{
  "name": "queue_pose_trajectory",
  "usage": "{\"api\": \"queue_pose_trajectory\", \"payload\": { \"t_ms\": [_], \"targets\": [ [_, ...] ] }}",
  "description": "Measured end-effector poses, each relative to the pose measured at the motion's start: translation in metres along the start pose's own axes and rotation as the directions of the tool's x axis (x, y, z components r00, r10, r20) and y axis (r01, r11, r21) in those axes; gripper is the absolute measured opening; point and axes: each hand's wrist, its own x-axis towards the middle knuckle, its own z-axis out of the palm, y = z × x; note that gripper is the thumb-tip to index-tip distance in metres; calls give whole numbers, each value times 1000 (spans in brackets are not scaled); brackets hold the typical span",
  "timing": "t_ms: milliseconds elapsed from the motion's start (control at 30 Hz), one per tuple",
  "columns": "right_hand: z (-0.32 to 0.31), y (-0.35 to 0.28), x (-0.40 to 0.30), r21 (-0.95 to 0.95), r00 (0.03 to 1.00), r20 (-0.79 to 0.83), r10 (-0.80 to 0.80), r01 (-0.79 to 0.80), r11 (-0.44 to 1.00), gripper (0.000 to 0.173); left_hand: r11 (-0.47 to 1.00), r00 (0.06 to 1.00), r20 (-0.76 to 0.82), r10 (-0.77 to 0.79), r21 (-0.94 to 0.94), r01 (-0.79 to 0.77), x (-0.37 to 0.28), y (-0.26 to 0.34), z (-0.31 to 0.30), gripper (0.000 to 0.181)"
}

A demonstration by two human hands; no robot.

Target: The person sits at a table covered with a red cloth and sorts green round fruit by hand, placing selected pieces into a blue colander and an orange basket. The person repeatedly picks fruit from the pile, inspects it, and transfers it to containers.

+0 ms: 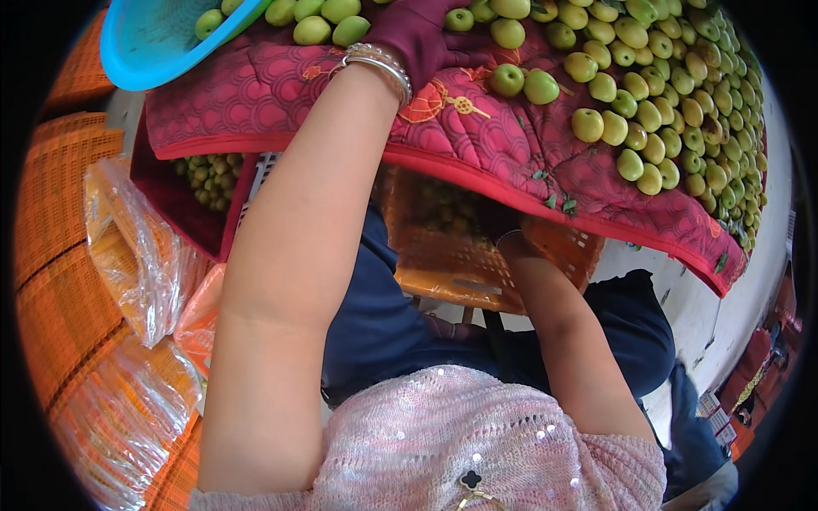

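My left hand (415,43), in a maroon glove, reaches over a pink-red quilted cloth (255,102) at the top. Its visible fingers are spread on the cloth, near a green jujube (459,20); the upper part of the hand is cut off. Below the cloth's front edge, my right hand (500,220), also in a dark glove, reaches into an orange plastic basket (457,287). Jujubes (447,207) show dimly inside, beside that hand. Its fingers are hidden in shadow. Two jujubes (524,84) lie together on the cloth, right of my left hand.
A large heap of jujubes (677,96) covers the cloth's right side. A blue basin (160,64) stands upper left. Below it, a dark red container (172,198) holds jujubes. Stacked orange crates (57,191) and clear plastic bags (137,255) line the left.
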Motion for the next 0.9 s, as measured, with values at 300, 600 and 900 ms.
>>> {"api": "queue_pose_trajectory", "payload": {
  "t_ms": [300, 600, 900],
  "targets": [
    [34, -28, 17, 157, 999, 16, 36, -38, 987, 44, 999, 999, 25, 34, 28, -35, -3, -1, 3, 35],
    [-102, -40, -22, 303, 892, 397, -218, 97, 948, 41, 994, 989, -115, 95, 70, -87, -6, -3, 5, 47],
    [-291, -82, -91, 711, 800, 566, -197, -595, -375, 29, 997, 996, -61, 61, 42, -59, -1, -2, 10, 43]
  ]
}}
